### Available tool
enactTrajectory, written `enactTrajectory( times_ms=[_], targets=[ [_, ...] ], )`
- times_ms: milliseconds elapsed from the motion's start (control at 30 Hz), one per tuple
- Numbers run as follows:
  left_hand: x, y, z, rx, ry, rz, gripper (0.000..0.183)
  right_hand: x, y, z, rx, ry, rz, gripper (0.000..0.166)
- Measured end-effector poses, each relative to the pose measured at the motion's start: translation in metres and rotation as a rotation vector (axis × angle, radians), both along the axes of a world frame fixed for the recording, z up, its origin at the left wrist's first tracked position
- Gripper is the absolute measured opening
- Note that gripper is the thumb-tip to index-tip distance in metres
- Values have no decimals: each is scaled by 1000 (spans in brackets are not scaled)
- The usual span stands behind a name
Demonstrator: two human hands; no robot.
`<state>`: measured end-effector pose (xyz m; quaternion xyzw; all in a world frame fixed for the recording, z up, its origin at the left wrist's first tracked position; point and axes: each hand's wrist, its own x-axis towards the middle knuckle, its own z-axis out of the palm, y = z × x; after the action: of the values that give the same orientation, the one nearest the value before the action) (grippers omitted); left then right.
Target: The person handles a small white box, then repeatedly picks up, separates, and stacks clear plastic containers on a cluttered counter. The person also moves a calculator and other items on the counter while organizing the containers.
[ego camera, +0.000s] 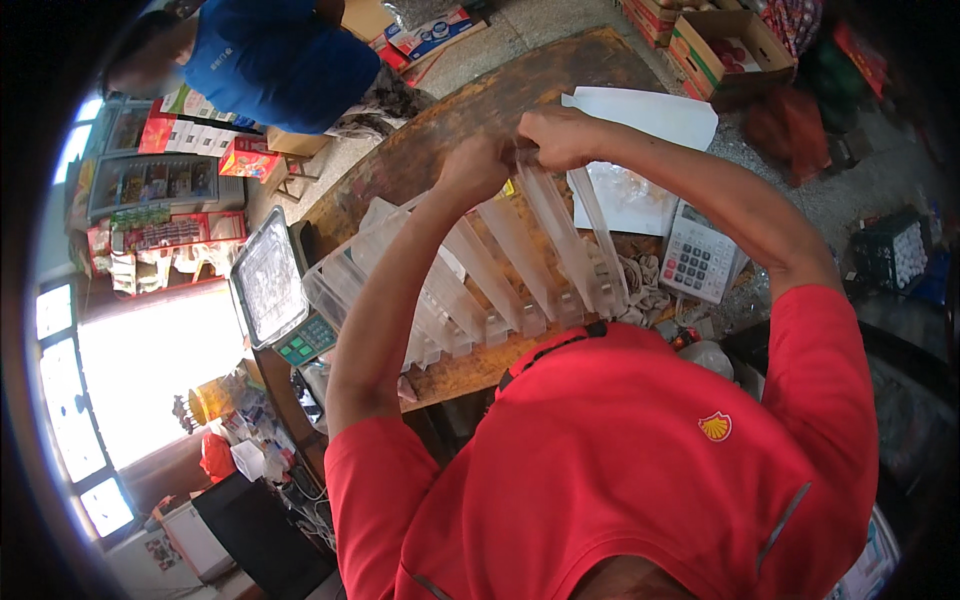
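Several long, narrow pieces of clear plastic (517,262) stand side by side in a row on a worn wooden table (465,371). Their near ends lie close to my body. At the far end of one strip, my right hand (559,137) is closed with the fingers curled around the plastic. My left hand (478,166) meets it there, also closed on the plastic, its fingertips partly hidden. A sheet of white paper (645,120) lies just beyond my right hand and forearm.
A calculator (697,253) and a crumpled cloth (645,289) lie at the right. On the left is a weighing scale (271,274) with a metal pan. A person in a blue shirt (285,67) is across the table. Cardboard boxes (731,56) stand at the far right.
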<state>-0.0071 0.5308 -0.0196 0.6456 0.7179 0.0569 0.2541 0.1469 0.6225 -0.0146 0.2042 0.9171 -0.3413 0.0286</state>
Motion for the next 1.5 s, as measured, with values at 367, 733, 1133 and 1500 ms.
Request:
enactTrajectory(
  times_ms=[367,733,1133,1500],
  targets=[
    [7,-3,-2,27,84,-2,25,1,7,-2,-59,-45,-5,22],
    [6,-1,-1,-9,162,4,27,-8,14,-15,-88,18,-37,18],
    [-1,-3,3,37,21,78,27,-10,12,-8,-175,-32,-92,23],
    [-26,29,-53,66,-54,62,28,35,31,-49,-687,309,-466,82]
  ],
)
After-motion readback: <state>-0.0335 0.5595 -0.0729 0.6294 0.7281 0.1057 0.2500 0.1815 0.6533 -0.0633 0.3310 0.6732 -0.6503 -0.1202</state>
